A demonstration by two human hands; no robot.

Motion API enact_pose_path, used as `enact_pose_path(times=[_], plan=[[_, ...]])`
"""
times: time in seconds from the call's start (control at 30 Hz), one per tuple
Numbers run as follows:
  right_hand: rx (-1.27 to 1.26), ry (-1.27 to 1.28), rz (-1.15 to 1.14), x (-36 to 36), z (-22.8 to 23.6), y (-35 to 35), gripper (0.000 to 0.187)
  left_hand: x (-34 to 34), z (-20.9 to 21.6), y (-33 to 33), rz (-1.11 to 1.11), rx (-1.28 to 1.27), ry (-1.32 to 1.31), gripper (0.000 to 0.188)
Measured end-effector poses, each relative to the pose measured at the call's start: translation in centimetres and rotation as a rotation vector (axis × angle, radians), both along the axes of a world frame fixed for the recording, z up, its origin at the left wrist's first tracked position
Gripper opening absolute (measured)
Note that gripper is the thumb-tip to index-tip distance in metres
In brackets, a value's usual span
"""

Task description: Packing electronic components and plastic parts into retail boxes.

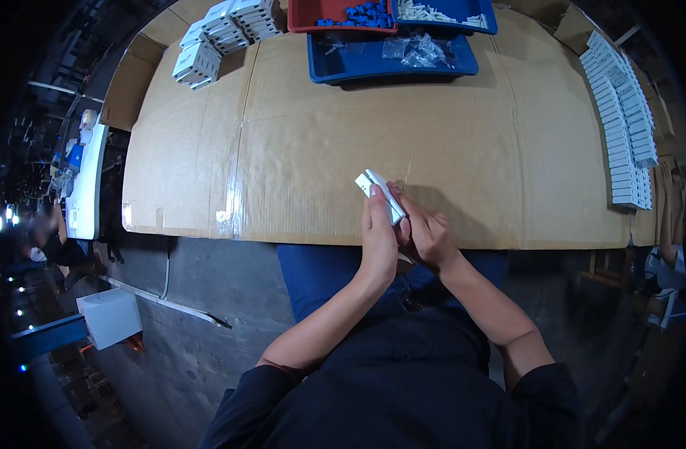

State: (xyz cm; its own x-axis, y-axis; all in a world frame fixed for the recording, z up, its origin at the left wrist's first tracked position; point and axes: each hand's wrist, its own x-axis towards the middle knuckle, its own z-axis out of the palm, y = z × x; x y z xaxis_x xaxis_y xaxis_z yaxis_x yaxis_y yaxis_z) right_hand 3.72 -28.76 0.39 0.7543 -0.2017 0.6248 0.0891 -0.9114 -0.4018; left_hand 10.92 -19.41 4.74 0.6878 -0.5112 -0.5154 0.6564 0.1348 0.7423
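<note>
Between my two hands, above the front edge of the cardboard-covered table [320, 165], is a small white plastic case [383, 196], tilted on its side. My left hand [377, 238] grips it from the left, its thumb laid along the near face. From the right, my right hand [427, 233] closes its curled fingers around the lower end of the case. A narrow gap runs along the case's long edge; I cannot tell whether it is one piece or two. The fingers hide its lower part.
At the far left stand stacked white cases [197, 63]. Far centre holds a red bin [341, 22] of blue parts, a blue bin [487, 21] of white pieces and a blue tray [343, 66] with clear plastic bags. Long rows of white cases [620, 127] line the right edge.
</note>
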Motion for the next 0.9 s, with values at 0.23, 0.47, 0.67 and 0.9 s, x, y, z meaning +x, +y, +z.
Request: enact_pose_path(times=[0.23,0.47,0.67,0.9], plan=[[0.054,-0.023,0.016,0.3,-0.3,0.3,0.042,0.1,-1.7,0.9,0.013,-0.065,-0.007,0.048],[0.777,0.088,0.25,-0.1,4.2,-1.0,0.049,3.7,-1.3,2.8,-0.166,-0.208,-0.687,0.095],[1.424,0.247,0.16,0.6,6.5,-0.1,0.049,3.3,-1.7,2.9,-0.347,-0.235,-0.905,0.111],[1.06,0.029,0.117,0.4,4.1,1.1,0.051,2.4,-0.7,2.3,-0.245,-0.237,-0.422,0.087]])
